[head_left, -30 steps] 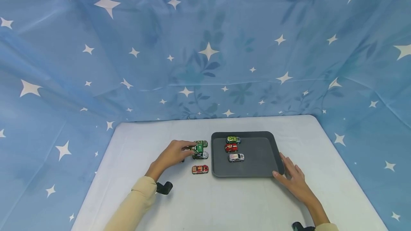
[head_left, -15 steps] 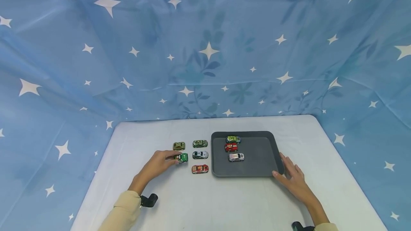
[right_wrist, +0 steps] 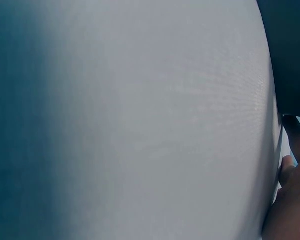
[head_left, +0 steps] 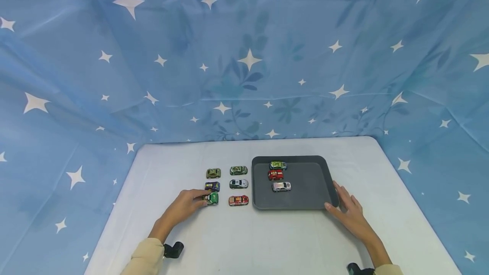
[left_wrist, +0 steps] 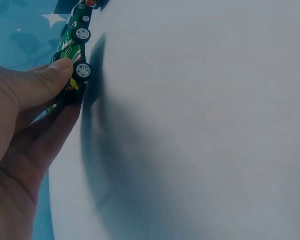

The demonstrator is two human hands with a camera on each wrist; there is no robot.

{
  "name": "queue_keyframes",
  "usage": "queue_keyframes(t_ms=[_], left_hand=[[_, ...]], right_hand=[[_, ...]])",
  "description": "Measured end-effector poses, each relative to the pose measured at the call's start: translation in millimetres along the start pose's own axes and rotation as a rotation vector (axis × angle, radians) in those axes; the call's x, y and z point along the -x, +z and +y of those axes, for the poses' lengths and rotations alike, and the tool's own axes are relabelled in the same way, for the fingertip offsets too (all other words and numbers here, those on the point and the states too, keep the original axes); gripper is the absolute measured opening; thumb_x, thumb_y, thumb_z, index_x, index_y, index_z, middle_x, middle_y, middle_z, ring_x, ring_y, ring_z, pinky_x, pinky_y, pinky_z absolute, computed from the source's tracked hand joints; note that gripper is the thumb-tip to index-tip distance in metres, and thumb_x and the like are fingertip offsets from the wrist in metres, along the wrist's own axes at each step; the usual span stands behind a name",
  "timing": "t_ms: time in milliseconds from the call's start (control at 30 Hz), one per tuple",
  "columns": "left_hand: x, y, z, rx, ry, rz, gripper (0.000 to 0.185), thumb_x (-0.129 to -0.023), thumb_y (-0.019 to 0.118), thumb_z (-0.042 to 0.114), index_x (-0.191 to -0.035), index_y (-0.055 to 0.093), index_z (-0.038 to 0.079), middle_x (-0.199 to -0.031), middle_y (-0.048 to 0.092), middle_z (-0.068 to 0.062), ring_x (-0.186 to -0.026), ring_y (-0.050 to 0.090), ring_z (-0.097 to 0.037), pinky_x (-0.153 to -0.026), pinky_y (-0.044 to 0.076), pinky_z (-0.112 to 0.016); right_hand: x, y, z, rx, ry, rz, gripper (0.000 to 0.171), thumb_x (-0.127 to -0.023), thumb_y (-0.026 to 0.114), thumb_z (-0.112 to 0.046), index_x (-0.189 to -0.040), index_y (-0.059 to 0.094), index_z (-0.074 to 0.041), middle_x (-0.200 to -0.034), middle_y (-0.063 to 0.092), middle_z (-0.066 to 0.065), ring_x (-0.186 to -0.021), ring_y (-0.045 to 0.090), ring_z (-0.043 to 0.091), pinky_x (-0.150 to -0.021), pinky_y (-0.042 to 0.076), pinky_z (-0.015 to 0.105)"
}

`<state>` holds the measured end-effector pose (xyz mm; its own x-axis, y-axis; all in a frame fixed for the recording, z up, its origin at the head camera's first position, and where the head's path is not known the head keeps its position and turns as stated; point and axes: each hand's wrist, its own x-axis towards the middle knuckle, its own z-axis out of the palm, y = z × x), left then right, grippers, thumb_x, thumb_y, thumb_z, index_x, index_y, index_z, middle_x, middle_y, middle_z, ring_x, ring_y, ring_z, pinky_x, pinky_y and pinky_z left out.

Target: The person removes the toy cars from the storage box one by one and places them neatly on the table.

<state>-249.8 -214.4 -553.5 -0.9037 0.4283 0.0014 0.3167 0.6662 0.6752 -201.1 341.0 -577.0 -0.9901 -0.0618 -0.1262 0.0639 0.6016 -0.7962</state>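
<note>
A hand is holding a little green car on the table.
The left hand [head_left: 186, 204] is pinching the green car [head_left: 212, 198] beside the red car [head_left: 238, 200]. The right hand [head_left: 349, 213] is lying flat with straight fingers, touching the tray [head_left: 309, 196].

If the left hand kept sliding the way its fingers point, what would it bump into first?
The left hand already pinches the green car. Going on, that car would probably bump the red car first, though depth is hard to judge.
</note>
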Motion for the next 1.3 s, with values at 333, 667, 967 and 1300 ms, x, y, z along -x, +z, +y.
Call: queue_keyframes(t_ms=[333,667,967,1300], left_hand=[[4.2,1.2,-3.2,-0.007,-0.019,0.003,0.034,-0.097,0.079,0.01,-0.131,0.076,0.007,-0.129,0.074,-0.015,-0.125,0.067,-0.039,-0.106,0.051,-0.056],[5.7,3.4,-0.1,0.001,0.006,0.015,0.034,-0.097,0.08,0.012,-0.131,0.077,0.007,-0.126,0.075,-0.013,-0.122,0.069,-0.037,-0.104,0.053,-0.056],[8.8,-0.7,2.5,0.01,-0.027,0.105,0.028,-0.098,0.081,0.019,-0.124,0.08,0.007,-0.122,0.078,-0.009,-0.117,0.073,-0.033,-0.102,0.055,-0.054],[-5.9,-7.9,11.7,-0.002,0.017,0.278,0.032,-0.102,0.077,0.022,-0.127,0.078,0.002,-0.125,0.076,-0.014,-0.112,0.073,-0.035,-0.099,0.056,-0.057]], right_hand=[[-1.9,1.3,-2.8,0.002,-0.001,0.0,0.093,-0.104,0.068,-0.04,-0.173,0.014,-0.01,-0.171,0.015,0.036,-0.158,0.006,0.056,-0.125,-0.011,0.064],[-1.9,1.6,-1.1,0.008,-0.018,0.011,0.092,-0.104,0.068,-0.04,-0.173,0.015,-0.01,-0.17,0.016,0.035,-0.158,0.008,0.055,-0.125,-0.011,0.064],[-0.4,1.3,-1.0,0.004,-0.016,0.017,0.092,-0.103,0.07,-0.039,-0.173,0.017,-0.01,-0.171,0.017,0.034,-0.158,0.008,0.054,-0.125,-0.009,0.065],[-1.0,0.7,0.2,0.017,-0.024,0.02,0.091,-0.103,0.069,-0.039,-0.172,0.018,-0.008,-0.17,0.018,0.035,-0.158,0.009,0.055,-0.125,-0.009,0.065]])
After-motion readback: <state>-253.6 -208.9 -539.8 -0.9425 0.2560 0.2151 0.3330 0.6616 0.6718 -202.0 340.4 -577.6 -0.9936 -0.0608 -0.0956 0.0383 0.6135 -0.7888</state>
